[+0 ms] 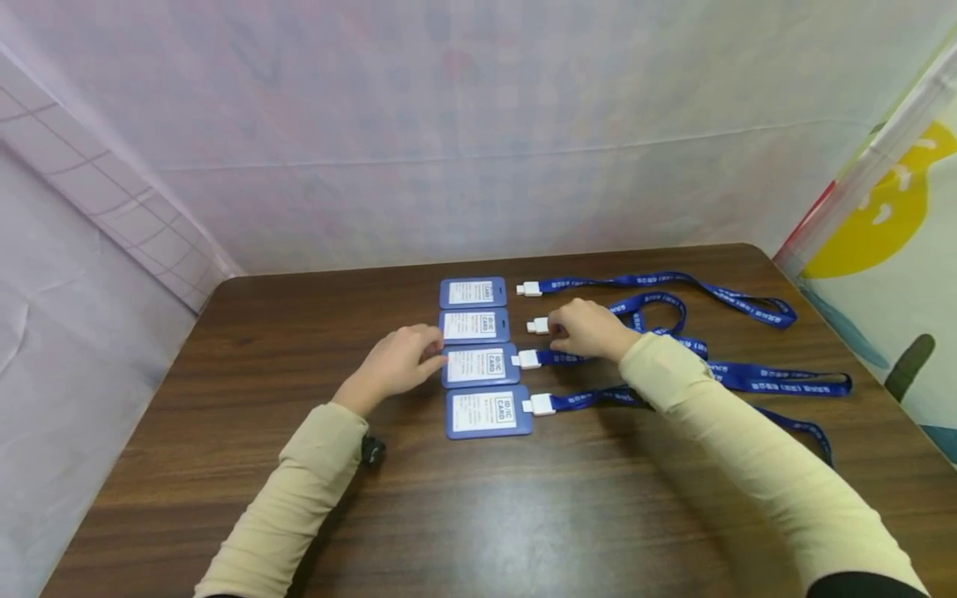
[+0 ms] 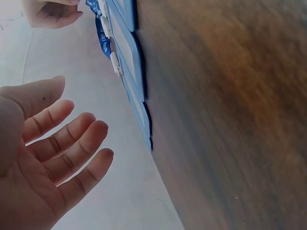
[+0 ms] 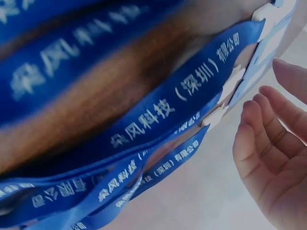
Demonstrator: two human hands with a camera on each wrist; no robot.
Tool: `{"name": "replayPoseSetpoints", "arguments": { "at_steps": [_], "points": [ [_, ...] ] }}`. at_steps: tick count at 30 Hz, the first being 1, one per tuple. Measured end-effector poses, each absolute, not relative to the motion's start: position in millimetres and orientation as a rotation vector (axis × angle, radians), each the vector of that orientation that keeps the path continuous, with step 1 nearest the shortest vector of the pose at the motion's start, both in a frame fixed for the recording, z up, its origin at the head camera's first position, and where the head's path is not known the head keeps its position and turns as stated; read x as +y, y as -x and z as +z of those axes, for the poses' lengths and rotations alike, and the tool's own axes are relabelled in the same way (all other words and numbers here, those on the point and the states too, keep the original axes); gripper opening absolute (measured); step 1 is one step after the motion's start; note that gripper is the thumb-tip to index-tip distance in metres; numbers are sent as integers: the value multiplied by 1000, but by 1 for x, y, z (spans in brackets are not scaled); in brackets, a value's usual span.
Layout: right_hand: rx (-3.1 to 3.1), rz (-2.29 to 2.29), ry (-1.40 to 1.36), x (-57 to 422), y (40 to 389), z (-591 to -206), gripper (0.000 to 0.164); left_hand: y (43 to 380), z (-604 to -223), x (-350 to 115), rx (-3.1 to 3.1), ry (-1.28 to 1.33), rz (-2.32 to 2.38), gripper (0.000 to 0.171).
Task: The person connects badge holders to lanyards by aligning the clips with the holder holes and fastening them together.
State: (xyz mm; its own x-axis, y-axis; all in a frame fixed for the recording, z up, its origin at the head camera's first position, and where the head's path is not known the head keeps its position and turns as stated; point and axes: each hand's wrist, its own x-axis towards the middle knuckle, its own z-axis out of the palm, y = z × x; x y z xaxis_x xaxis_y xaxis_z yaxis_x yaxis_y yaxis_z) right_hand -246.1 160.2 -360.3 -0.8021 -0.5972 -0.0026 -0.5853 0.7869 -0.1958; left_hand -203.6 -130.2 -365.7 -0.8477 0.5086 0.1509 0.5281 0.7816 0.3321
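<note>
Several blue ID card holders with white inserts stand in a column on the table; the nearest holder [image 1: 489, 411] and the one behind it [image 1: 480, 365] meet white lanyard clips at their right edges. Gaps separate the two farther holders, the second from the back [image 1: 474, 325] and the back one [image 1: 473, 292], from their clips. My left hand [image 1: 399, 359] hovers at the column's left side, fingers relaxed and spread, palm bare in the left wrist view. Over the blue lanyards, my right hand [image 1: 591, 328] is beside a white clip [image 1: 537, 325], its fingers loosely bent around nothing.
Blue printed lanyards [image 1: 785, 382] trail rightward in loops over the brown wooden table [image 1: 478, 515], some passing under the right forearm. A pale cloth backdrop [image 1: 478, 166] rises behind the table's back edge. A small dark object [image 1: 372, 451] shows at the left wrist.
</note>
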Motion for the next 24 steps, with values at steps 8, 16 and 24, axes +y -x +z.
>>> {"name": "replayPoseSetpoints", "arguments": {
  "at_steps": [8,16,24],
  "points": [
    [2887,-223,917,153,257,-350,25,203,-365,-131,-2908,844,-585,13],
    [2865,-177,893,146,266,-352,27,202,-364,-131,-2938,845,-582,13],
    [2858,-143,933,143,277,-361,19,202,-364,-131,-2961,821,-579,14]
  ]
}}
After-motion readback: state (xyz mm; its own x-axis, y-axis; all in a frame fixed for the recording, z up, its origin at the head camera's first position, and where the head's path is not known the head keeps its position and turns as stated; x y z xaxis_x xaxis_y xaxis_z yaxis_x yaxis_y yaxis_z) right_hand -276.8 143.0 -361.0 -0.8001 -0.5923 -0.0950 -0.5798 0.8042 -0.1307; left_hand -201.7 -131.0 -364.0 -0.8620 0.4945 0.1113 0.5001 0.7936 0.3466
